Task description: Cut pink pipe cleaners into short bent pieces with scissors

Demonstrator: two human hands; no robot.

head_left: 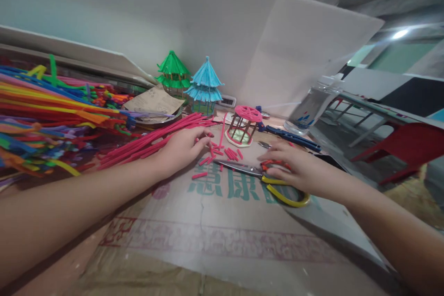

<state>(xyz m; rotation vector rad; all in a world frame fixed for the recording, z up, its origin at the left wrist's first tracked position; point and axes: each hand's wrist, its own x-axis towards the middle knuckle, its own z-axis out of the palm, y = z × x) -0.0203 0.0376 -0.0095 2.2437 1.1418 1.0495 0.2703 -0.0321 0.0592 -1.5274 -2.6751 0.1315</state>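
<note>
Pale boards (208,14) stand behind a worktable covered with a printed sheet (180,236), which has green characters and a reddish patterned border. Take the small scatter of cut pink pieces (231,153) on this sheet, just below the middle of the view, as the centre of a clock.

At nine o'clock is the left hand (189,145), palm down, its thumb and fingertips close together beside the pieces; whether they pinch one cannot be told. At three o'clock, the right hand (289,162) curves with thumb and fingers apart, and orange-red handles (277,164) show in the gap; whether it grips them is unclear. Scissors (256,172) with yellow handles lie at four o'clock, partly under that hand, blades pointing toward the pieces.

Close by at one o'clock stands a small frame (247,114) with a pink wheel-like top and brown posts. Long pink stems (149,143) lie between nine and ten, with multicoloured bundles (58,101) beyond them. Farther back, a blue tiered-roof model (206,84) stands at eleven o'clock, a green one (172,71) just left of it. A clear jug (307,106) stands at two; a red chair (405,148) is well off at three.
</note>
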